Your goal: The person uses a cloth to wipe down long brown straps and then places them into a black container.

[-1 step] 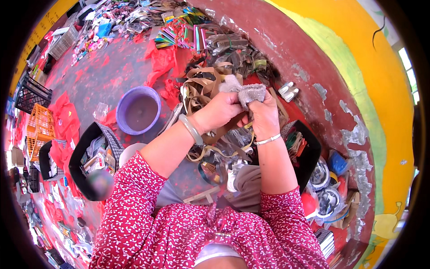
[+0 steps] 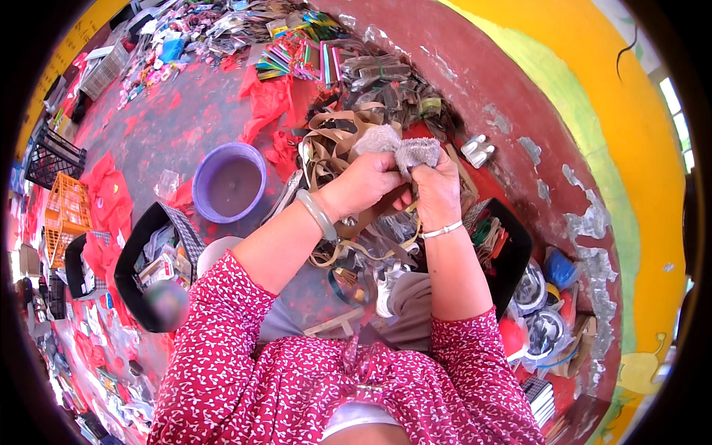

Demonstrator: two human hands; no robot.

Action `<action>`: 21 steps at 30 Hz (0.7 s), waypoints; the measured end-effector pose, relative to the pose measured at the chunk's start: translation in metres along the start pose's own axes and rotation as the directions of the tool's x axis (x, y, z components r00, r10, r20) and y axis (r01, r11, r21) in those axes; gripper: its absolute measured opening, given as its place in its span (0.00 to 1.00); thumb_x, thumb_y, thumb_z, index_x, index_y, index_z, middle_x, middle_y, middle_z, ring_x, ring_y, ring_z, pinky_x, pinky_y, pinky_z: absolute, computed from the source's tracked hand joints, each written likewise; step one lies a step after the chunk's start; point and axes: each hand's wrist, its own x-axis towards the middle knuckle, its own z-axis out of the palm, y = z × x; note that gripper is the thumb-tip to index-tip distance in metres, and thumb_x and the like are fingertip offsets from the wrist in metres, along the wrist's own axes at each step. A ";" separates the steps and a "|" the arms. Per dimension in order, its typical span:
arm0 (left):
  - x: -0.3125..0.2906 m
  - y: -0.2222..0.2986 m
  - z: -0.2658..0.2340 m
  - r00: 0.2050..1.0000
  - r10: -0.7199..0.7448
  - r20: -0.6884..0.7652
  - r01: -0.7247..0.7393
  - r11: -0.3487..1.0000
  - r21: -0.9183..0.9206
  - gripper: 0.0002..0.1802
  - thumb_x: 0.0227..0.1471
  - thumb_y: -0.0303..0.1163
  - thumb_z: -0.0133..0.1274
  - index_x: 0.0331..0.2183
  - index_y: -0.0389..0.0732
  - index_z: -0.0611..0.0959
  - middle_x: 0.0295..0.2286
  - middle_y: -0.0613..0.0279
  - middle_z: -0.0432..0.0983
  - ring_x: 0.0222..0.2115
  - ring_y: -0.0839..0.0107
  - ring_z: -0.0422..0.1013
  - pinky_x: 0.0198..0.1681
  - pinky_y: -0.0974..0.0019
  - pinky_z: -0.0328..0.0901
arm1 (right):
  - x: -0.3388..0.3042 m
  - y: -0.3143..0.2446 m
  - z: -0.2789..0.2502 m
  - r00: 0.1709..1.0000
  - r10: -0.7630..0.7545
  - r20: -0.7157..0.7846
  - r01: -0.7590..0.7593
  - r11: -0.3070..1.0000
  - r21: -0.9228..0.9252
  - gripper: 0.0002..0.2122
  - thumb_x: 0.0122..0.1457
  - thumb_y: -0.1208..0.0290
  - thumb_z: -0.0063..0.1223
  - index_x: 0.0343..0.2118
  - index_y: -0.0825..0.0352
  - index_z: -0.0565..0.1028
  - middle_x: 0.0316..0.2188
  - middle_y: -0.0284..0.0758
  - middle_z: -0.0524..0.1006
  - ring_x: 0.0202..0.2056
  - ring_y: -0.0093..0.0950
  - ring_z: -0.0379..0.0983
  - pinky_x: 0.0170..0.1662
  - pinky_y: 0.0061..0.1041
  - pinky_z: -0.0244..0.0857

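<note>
A grey, fuzzy cloth [image 2: 417,153] is bunched between my two hands, in front of me. My left hand [image 2: 365,182], with a pale bangle at its wrist, is closed on the cloth's left part. My right hand [image 2: 437,191], wearing a silver bangle, pinches the right part close by. Just under the hands a brown strip [image 2: 377,211] shows; whether the fingers also hold it is hidden. Behind and left of the cloth lies a tangled heap of brown straps [image 2: 330,144].
A purple basin [image 2: 261,185] of murky water stands to the left. Black boxes flank me, one filled box [image 2: 132,285] on the left and another box [image 2: 517,263] on the right. Bundled plastic-wrapped goods [image 2: 378,72] lie along the peeling red wall [image 2: 504,89]. An orange crate [image 2: 68,200] sits far left.
The cloth's left part has puffed up and shifted slightly above my left hand. Both hands stay nearly in place, still gripping it.
</note>
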 end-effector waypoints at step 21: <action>-0.006 0.013 -0.010 0.998 0.048 0.040 -0.037 0.972 -0.231 0.06 0.50 0.24 0.44 0.34 0.36 0.72 0.25 0.60 0.73 0.26 0.75 0.71 0.32 0.74 0.66 | 0.028 -0.031 -0.052 0.946 0.089 -0.313 0.012 0.952 0.307 0.19 0.57 0.58 0.39 0.42 0.71 0.67 0.40 0.40 0.71 0.40 0.34 0.69 0.45 0.33 0.63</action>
